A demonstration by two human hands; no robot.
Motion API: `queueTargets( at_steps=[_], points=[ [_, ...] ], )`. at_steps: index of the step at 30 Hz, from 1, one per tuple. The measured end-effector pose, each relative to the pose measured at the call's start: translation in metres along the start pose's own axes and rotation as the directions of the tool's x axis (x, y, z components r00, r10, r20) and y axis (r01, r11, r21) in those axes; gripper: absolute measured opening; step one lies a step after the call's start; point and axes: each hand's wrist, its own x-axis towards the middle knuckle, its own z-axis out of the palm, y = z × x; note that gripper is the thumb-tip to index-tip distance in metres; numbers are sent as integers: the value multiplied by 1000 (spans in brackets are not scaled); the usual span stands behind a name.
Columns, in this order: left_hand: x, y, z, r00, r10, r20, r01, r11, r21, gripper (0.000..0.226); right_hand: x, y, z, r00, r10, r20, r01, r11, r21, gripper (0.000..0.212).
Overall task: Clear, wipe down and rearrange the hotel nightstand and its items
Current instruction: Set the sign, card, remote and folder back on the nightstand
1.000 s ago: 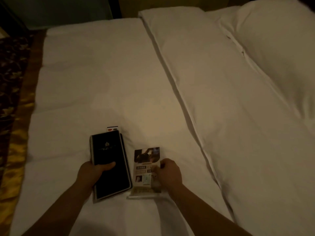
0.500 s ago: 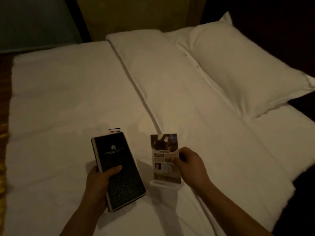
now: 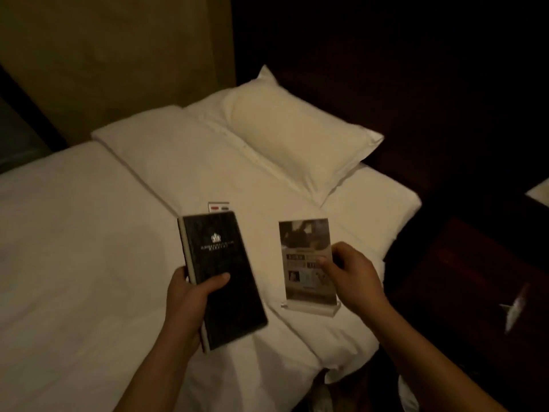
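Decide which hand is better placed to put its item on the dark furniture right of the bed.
Right, probably: the right hand holds the sign stand nearest the dark furniture; the left hand, holding the black folder, is farther off.

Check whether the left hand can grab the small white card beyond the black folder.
Probably not yet: the left hand grips the black folder, which hides the near edge of the small white card. Nothing else seems in the way.
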Motion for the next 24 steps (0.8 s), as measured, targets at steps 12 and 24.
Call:
queueTargets(
  at_steps=[12, 24],
  points=[
    [-63, 38, 156, 938, 25, 347, -83, 985, 153, 60, -59, 72, -157, 934, 192, -300, -163, 980, 117, 8],
    [-107, -3, 358, 876, -1, 482, -134, 960, 245, 46, -68, 188, -315, 879, 272, -391, -227, 961, 160, 9]
  ],
)
